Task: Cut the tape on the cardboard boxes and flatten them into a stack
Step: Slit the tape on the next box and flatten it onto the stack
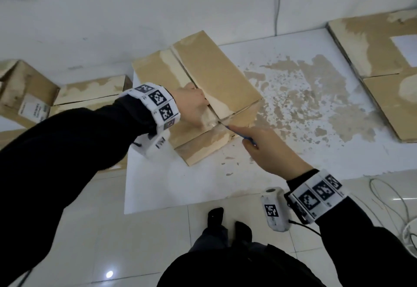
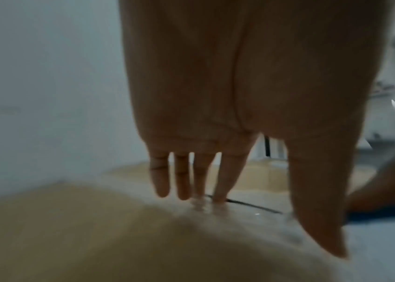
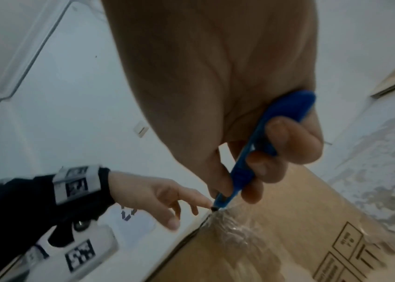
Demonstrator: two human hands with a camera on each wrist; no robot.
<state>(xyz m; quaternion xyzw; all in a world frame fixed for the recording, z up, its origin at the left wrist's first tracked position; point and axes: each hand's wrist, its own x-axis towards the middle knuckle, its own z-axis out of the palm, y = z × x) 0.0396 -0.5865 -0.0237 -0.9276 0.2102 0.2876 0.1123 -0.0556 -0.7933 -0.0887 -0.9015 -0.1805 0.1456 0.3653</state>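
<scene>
A cardboard box (image 1: 198, 97) lies on a white board (image 1: 171, 187) laid on the tiled floor, close to the board's far left corner. Its top flaps meet at a centre seam covered by clear, glossy tape (image 3: 230, 221), which wrinkles where it wraps over the near edge.

The right hand (image 1: 268, 149) has its grip clamped on a slim blue cutter (image 3: 264, 145), fingers and thumb curled round the plastic handle, with the tip at the seam's near end. The left hand (image 1: 191, 106) has its fingers straight and spread, with the fingertips (image 2: 218, 196) pressing on the box top beside the seam, close to the cutter tip.

The box looks light and fairly stiff, but hollow, so it would likely slide or dent under a hard push; holding it flat near the cut seems the sound place to steady it. The tape is thin, slick and stretchy, and may bunch rather than part cleanly.

More boxes (image 1: 29, 92) sit off the board's left edge, and flattened cardboard (image 1: 383, 65) lies at the far right corner.
</scene>
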